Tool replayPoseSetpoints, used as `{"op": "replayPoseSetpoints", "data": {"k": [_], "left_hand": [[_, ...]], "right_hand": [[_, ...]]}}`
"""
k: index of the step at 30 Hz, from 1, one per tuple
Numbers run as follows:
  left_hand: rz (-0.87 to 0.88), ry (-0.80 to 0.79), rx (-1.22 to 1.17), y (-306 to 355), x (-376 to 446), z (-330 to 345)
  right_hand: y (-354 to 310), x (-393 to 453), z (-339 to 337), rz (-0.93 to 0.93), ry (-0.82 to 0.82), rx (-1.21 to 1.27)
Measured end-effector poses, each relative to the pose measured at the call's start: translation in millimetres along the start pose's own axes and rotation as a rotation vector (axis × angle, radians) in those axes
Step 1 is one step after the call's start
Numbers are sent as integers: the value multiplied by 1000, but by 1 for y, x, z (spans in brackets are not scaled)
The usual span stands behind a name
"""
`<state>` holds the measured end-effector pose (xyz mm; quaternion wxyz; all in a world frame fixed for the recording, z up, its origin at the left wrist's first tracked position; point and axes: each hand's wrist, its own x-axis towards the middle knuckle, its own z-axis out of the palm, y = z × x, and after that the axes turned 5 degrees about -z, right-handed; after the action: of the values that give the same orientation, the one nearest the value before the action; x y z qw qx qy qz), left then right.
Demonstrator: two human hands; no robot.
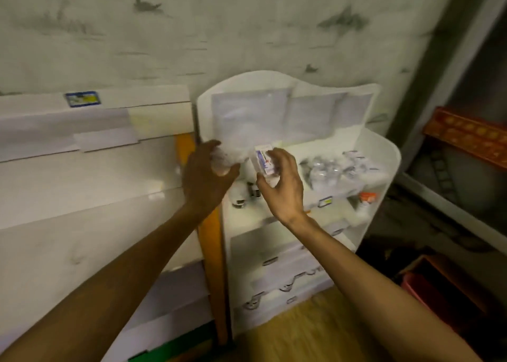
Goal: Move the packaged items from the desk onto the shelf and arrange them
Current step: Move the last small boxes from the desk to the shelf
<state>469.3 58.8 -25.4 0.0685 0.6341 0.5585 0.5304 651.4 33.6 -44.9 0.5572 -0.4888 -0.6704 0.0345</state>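
Observation:
A white tiered shelf unit (384, 153) stands against the wall. My left hand (204, 175) grips a clear plastic packet (225, 160) in front of the shelf's upper tier. Just to its right, my right hand (282, 183) pinches a small white box with a blue and red label (264, 160), held upright over the same tier. Clear-wrapped packaged items (332, 169) lie on that tier to the right of my hands. Flat white packets (247, 117) lean against the shelf's back panel.
Lower tiers hold small bottles (238, 197), an orange-capped item (366, 198) and white packs (288, 265). White stacked cartons (82, 169) fill the left. An orange wooden post (214, 252) stands between them and the shelf. A dark rack with an orange box (463, 134) is at the right.

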Motion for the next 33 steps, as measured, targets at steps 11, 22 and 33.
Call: {"op": "replayPoseSetpoints", "data": {"k": [11,22,33], "left_hand": [[-41,-596,182,73,-84,140],[-56,-656,414,32,-82,211],[132,-570,644,-24,-40,293]], "right_hand": [[119,-92,-165,236,-149,-224],[211,-98,-138,393,-299,-191],[312,-26,-52,301,-474,-175]]}}
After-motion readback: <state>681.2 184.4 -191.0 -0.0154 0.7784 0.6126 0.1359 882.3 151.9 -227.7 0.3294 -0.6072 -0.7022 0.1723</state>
